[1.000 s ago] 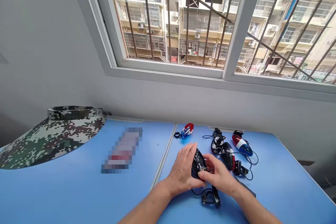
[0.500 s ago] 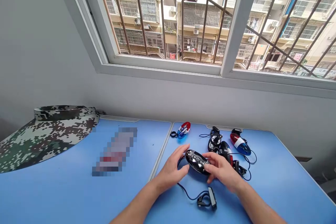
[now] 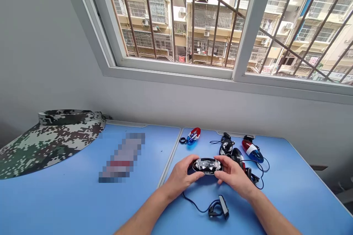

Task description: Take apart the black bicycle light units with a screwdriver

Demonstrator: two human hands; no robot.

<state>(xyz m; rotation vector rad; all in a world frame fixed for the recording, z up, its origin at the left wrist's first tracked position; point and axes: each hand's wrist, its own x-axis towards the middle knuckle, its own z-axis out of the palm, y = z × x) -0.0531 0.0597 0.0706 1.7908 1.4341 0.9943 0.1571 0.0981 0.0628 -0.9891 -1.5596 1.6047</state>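
Both hands hold a black oval bike horn (image 3: 207,165) with a clear, shiny face, raised a little over the blue table. My left hand (image 3: 182,174) grips its left end, thumb along the lower edge. At the right end, the fingers and thumb of my right hand (image 3: 233,174) are closed on it. A thin black cable runs from below my left hand to a black handlebar switch (image 3: 218,208) with a ring clamp, lying nearer to me. Just behind my right hand are black horns (image 3: 226,148) with cables, partly hidden by it.
A red and blue horn (image 3: 193,136) lies at the table's back edge. Another red, white and blue horn (image 3: 252,151) with a cable is at the right. On the left are a camouflage visor (image 3: 63,136) and a pixelated patch (image 3: 122,159). A barred window (image 3: 176,72) rises behind the table (image 3: 68,205).
The bike horn has been turned from a slant to nearly level, its clear side now towards me. My right hand has closed more firmly on its right end. The handlebar switch has barely shifted.
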